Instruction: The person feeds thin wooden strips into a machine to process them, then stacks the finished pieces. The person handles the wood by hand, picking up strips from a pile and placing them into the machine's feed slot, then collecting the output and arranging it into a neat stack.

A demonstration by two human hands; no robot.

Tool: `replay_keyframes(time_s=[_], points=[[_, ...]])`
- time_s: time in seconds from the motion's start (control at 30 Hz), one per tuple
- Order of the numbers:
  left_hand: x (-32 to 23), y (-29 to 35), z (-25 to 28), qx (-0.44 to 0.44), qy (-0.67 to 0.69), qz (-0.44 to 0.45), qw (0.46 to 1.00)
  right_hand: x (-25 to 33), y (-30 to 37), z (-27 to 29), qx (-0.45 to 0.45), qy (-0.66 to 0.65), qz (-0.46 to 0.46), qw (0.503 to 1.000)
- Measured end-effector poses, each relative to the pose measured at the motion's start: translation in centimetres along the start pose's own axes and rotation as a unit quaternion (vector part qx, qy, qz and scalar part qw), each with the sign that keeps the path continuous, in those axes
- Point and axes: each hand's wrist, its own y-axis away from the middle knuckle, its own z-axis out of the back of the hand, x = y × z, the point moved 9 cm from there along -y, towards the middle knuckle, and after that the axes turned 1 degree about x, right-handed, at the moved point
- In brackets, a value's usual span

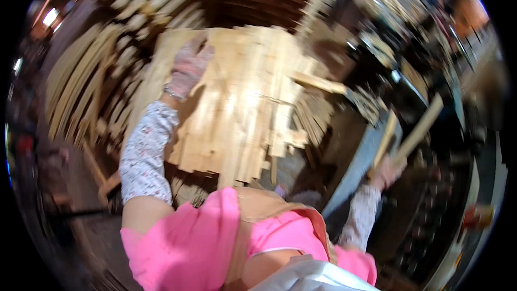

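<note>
My left hand (pixel 190 68), in a pale pinkish glove, lies over a broad layer of light wooden strips (pixel 237 97), set side by side in front of me. Its fingers are apart with nothing between them. Off to the right, my right hand (pixel 389 172), also gloved, is closed around the near end of a wooden strip (pixel 420 129) that points away from me. A second, shorter strip (pixel 385 139) runs close beside it; whether my hand grips that one too I cannot tell. Patterned sleeves cover both my forearms. Motion blurs much of the picture.
Curved wooden pieces (pixel 81 81) are stacked at the left, with more stacks behind. A grey metal surface (pixel 350 167) edges a machine on the right. One loose strip (pixel 319 82) juts toward the machine. Another person (pixel 469 13) is at the far right.
</note>
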Motion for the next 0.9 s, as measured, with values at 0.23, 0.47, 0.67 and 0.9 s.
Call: replay_keyframes(time_s=[0.23, 0.47, 0.67, 0.9], points=[[11.9, 4.1, 24.3, -0.352, -0.41, 0.014, 0.841, -11.8, 15.7, 4.5, 0.128, 0.362, 0.238, 0.892], [28.4, 8.6, 36.2, -0.174, -0.499, 0.368, 0.765, -10.4, 19.8, 7.6, 0.034, 0.33, 0.262, 0.906], [29.6, 3.8, 41.3, -0.168, -0.584, 0.289, 0.739, -7.5, 6.5, -1.7, 0.053, 0.347, 0.171, 0.921], [12.8, -2.7, 30.3, -0.151, -0.53, 0.068, 0.832, -8.9, -3.7, -9.1, -0.006, 0.372, 0.212, 0.904]])
